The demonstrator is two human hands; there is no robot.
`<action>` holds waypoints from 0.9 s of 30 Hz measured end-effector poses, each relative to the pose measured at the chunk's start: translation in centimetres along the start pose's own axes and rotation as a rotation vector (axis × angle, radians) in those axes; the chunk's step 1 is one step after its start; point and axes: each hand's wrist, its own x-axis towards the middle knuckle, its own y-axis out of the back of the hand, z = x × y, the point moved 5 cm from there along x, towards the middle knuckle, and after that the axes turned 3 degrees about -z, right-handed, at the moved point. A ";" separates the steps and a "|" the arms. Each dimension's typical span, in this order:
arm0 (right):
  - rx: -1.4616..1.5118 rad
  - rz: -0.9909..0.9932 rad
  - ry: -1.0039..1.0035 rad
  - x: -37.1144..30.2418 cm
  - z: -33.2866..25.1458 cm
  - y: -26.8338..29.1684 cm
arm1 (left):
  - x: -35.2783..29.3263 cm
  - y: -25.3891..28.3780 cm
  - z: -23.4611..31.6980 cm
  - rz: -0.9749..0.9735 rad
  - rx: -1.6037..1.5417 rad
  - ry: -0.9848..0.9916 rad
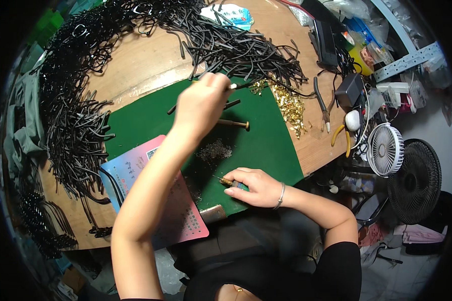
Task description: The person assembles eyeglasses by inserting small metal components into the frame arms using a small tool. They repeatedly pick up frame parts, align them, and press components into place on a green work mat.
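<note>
right hand [255, 188] is clamping a small screwdriver [229, 182] over the green mat [271, 145]; left hand [202, 103] is hovering near the black strips [231, 50], fingers hidden, can't tell its grip.

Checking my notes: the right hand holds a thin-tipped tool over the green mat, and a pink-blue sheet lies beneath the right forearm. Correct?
One slip: the head view shows the sheet beneath the left forearm. The right hand holds the tool over the green mat.

The mat [273, 145] looks matt and smooth, the table [140, 75] wooden and glossy — metal bits [290, 108] shiny gold, black rods [236, 47] dull plastic.
</note>
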 end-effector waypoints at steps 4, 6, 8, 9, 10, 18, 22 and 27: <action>-0.027 0.149 -0.078 -0.3 0.7 4.8 | -3.5 10.7 0.9 0.100 -0.483 0.362; -0.159 0.376 -0.264 0.6 1.9 9.5 | -6.1 11.8 1.9 0.117 -0.800 0.396; -0.406 0.531 -0.334 3.6 2.3 14.4 | -8.9 11.7 3.5 -0.013 -1.034 0.496; -0.529 0.585 -0.324 5.1 2.8 15.8 | -10.3 11.3 4.1 -0.084 -1.118 0.522; -0.589 0.598 -0.308 6.2 3.5 16.2 | -11.7 11.5 4.6 -0.052 -1.120 0.567; -0.634 0.456 -0.339 5.3 3.7 13.4 | -20.1 10.4 4.5 0.028 -1.050 0.847; -0.611 0.513 -0.323 5.2 2.6 14.4 | -18.8 9.3 5.1 -0.146 -1.060 0.798; -0.980 0.493 -0.306 10.0 3.0 13.5 | -17.8 7.9 6.1 -0.284 -1.127 0.831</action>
